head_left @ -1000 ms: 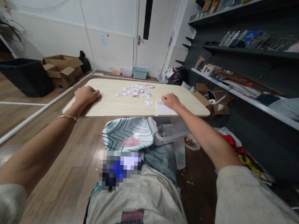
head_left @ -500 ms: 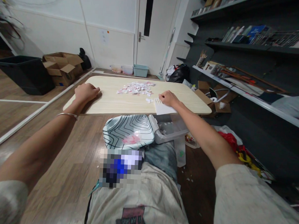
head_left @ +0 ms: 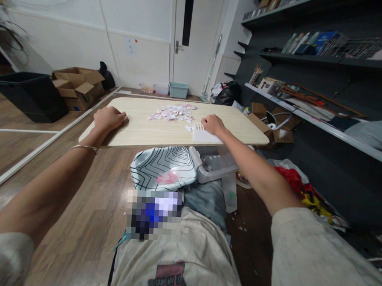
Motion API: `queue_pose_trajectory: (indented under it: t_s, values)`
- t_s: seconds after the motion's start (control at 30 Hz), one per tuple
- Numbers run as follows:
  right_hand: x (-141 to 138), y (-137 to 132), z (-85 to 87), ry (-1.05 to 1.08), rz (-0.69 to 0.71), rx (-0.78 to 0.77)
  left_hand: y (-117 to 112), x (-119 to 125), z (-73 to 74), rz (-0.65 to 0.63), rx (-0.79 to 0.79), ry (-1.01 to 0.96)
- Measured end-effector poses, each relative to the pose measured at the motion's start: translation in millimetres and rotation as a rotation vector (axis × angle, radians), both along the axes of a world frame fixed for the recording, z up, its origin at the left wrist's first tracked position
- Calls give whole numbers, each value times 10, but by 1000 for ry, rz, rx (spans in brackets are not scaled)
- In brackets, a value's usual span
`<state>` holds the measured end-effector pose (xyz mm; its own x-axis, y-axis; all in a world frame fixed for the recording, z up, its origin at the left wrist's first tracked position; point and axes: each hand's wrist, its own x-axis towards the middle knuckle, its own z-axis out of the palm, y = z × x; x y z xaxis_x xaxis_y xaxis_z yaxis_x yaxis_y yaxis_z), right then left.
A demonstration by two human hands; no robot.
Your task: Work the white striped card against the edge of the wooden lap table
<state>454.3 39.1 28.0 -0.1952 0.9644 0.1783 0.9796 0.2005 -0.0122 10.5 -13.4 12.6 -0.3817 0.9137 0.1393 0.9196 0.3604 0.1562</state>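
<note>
Resting loosely curled near the left edge of the table [head_left: 140, 134], perhaps for support, the left hand [head_left: 109, 118] holds nothing visible, while the right hand [head_left: 213, 123], pinching or pressing I cannot tell, seems to steady the white slotted card [head_left: 206, 137] by the near edge, beside small white pieces [head_left: 188, 128].

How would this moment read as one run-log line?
left hand: on table, grip unclear | right hand: at slotted white sheet, grip unclear | white-pink pieces: heaped on table
</note>
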Motion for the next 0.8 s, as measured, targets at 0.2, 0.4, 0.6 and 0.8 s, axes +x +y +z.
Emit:
queue_pose_trajectory:
  t_s: [0.2, 0.4, 0.6, 0.8]
  values:
    - [-8, 38, -15, 5, -12, 5, 17, -13, -15, 5, 10, -1]
    - [0, 37, -20, 49, -22, 23, 22, -19, -18, -1, 18, 3]
    - [4, 45, -19, 57, -20, 12, 13, -12, -8, -3, 14, -6]
    - [18, 51, -29, 68, -19, 19, 22, -22, -8, -1, 7, -19]
